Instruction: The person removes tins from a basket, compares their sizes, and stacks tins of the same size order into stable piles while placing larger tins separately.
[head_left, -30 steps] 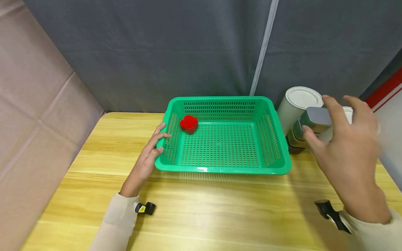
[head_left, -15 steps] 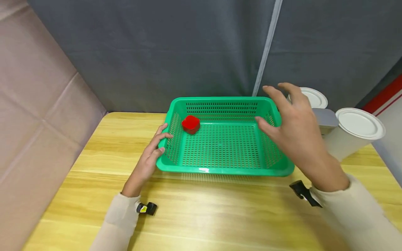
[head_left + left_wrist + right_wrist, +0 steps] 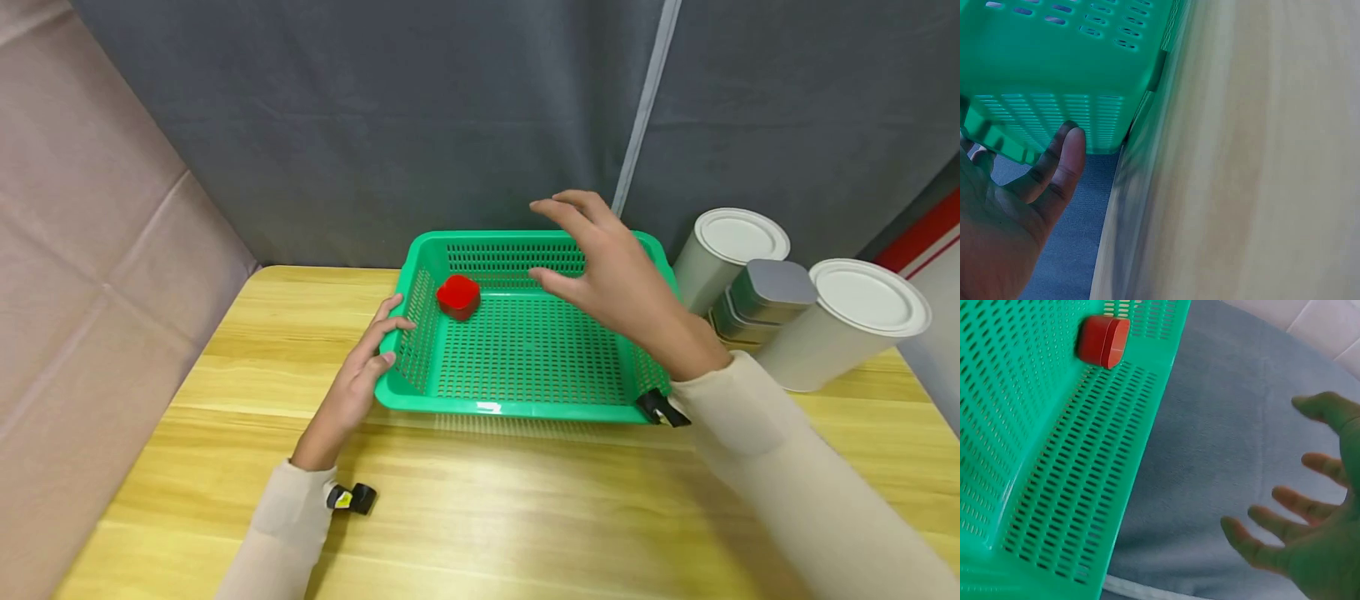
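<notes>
My left hand (image 3: 356, 379) holds the left rim of a green plastic basket (image 3: 525, 410), fingertips over the edge. In the left wrist view, two fingers (image 3: 1060, 159) of it extend below the rim beside the slotted outer wall. Inside the basket, near its left back corner, sits a small red container (image 3: 457, 297) with rounded sides, seen also in the right wrist view (image 3: 1102, 341). My right hand (image 3: 611, 271) is raised over the basket's right half, fingers spread and bent a little, holding nothing. It is apart from the red container.
To the right of the basket stand two white lidded canisters (image 3: 738, 237) with a stack of grey-lidded boxes (image 3: 772, 296) between them. A grey curtain (image 3: 375, 125) hangs behind the wooden table (image 3: 480, 517). A pinkish partition (image 3: 97, 250) is on the left.
My right hand has moved left, from above the canisters and boxes to above the basket, fingers staying apart. My left hand, the basket and the red container keep their places.
</notes>
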The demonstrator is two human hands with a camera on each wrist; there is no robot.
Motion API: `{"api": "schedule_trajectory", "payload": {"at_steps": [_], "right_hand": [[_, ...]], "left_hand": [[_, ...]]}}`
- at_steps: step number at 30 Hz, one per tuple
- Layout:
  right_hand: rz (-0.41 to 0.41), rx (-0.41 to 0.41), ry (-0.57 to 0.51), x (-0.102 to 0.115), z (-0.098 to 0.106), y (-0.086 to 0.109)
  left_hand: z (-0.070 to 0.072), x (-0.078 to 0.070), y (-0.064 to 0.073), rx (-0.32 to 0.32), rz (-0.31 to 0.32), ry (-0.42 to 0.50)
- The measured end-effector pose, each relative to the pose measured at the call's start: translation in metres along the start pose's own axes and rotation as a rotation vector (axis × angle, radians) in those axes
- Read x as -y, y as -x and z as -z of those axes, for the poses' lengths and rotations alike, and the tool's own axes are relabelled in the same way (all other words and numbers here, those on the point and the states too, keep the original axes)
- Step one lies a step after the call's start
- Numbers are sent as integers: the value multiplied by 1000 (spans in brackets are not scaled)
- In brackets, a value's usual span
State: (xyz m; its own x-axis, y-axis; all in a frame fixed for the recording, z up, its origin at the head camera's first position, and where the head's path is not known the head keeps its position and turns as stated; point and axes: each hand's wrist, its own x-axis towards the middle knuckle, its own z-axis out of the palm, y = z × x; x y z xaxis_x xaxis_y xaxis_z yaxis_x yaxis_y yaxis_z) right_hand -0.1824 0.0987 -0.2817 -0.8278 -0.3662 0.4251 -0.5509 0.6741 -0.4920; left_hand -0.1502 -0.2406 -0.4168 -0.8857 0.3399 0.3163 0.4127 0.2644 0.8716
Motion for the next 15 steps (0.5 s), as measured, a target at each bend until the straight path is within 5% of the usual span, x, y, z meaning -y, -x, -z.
{"api": "schedule_trajectory", "payload": {"at_steps": [5,15], "right_hand": [[-12,104,-111,-2,-11,-19],[-182,255,-411,-17,-34,-44]], "left_hand": [[1,1,0,-7,-6,-3],[0,1,0,-2,-5,6]]}}
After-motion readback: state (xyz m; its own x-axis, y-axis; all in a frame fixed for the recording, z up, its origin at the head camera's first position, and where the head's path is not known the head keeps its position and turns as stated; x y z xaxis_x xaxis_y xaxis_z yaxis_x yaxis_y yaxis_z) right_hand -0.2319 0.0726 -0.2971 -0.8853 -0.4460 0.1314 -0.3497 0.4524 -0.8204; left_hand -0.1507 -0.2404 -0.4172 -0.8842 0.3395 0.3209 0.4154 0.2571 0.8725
